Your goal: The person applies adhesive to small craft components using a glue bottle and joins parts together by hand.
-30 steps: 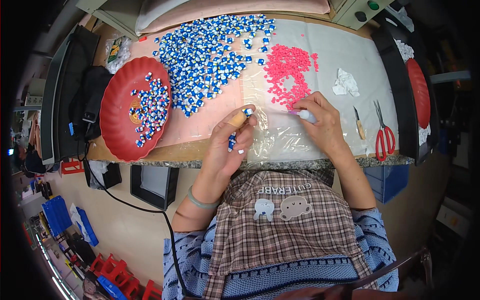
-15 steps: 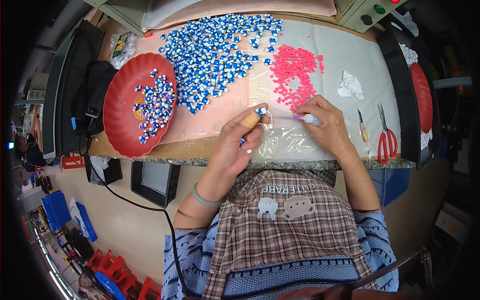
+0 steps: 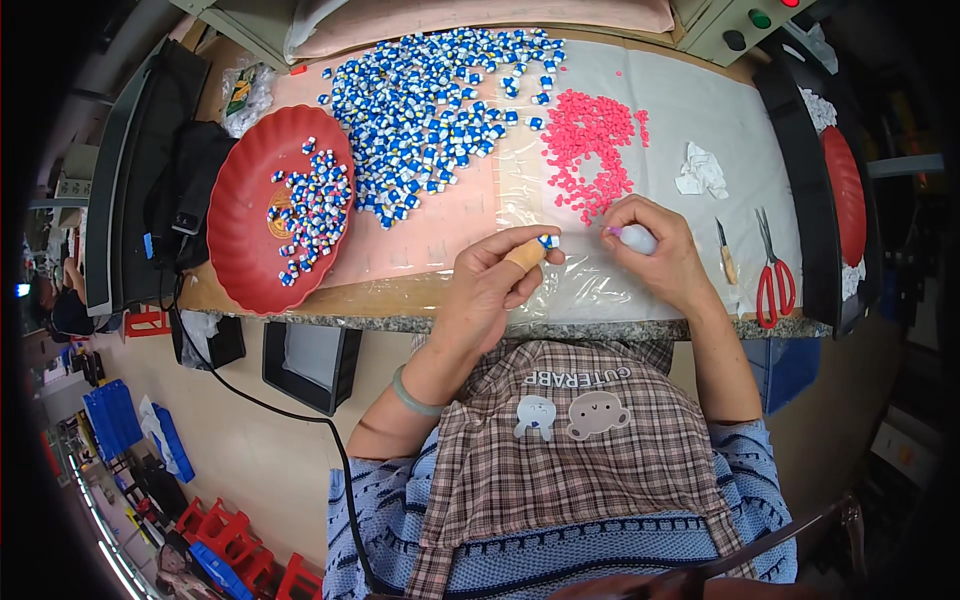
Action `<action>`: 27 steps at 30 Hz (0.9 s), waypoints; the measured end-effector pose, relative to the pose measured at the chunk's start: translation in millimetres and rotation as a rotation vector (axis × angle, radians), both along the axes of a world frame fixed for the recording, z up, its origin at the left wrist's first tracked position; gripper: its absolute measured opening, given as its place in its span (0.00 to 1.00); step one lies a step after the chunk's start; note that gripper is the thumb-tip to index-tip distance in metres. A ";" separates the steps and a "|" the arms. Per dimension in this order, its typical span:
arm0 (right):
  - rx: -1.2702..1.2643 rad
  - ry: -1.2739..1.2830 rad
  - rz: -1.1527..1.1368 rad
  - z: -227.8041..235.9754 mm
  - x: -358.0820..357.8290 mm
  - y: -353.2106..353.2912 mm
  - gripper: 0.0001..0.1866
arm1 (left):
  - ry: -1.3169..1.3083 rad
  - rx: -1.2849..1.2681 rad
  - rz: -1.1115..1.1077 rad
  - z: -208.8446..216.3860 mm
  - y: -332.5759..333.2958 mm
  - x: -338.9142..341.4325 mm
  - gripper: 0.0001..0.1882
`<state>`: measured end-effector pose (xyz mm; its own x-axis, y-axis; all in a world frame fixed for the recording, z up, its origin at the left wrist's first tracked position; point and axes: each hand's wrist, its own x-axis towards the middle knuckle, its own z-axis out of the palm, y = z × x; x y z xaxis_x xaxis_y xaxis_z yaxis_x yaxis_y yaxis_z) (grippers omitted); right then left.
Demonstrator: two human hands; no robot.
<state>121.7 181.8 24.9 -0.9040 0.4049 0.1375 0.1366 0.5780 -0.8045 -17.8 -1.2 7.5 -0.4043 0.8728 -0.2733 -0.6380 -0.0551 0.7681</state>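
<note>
My left hand pinches a small blue-and-white piece between thumb and forefinger, above the front part of the table. A tan cover wraps that thumb. To its right, my right hand is closed around a small white squeeze bottle, whose thin pinkish-purple tip points left toward the piece, a short gap away. Beyond the hands lies a patch of small flat pink pieces. A large spread of loose blue-and-white pieces covers the far left. More pieces, some with pink on them, lie in a red scalloped dish.
At the right lie a wooden-handled pointed tool, red-handled scissors and a crumpled white tissue. A black tray stands at the right edge. A black cable hangs over the left front edge.
My left hand has moved right and slightly nearer with the piece. Other small pieces in its curled fingers no longer show. My right hand has shifted a little right with the bottle.
</note>
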 end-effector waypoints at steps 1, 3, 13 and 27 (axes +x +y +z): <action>-0.143 0.017 -0.006 2.5 1.2 -2.9 0.08 | -0.001 -0.001 -0.001 -0.6 0.5 2.3 0.14; -0.286 0.034 -0.017 3.4 3.3 -9.5 0.07 | 0.086 -0.018 0.006 -2.5 2.3 6.6 0.13; -0.475 0.082 -0.063 1.9 1.3 -31.9 0.09 | 0.519 -0.180 -0.063 5.6 4.2 17.2 0.12; -0.354 0.054 -0.080 -0.5 0.4 -33.5 0.10 | 1.127 -0.064 0.044 0.3 6.7 21.2 0.11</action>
<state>122.2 148.3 24.4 -0.8629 0.5049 0.0227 0.1219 0.2514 -0.9602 3.4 5.5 7.8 -0.4789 0.8490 0.2233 0.4224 -0.0001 0.9064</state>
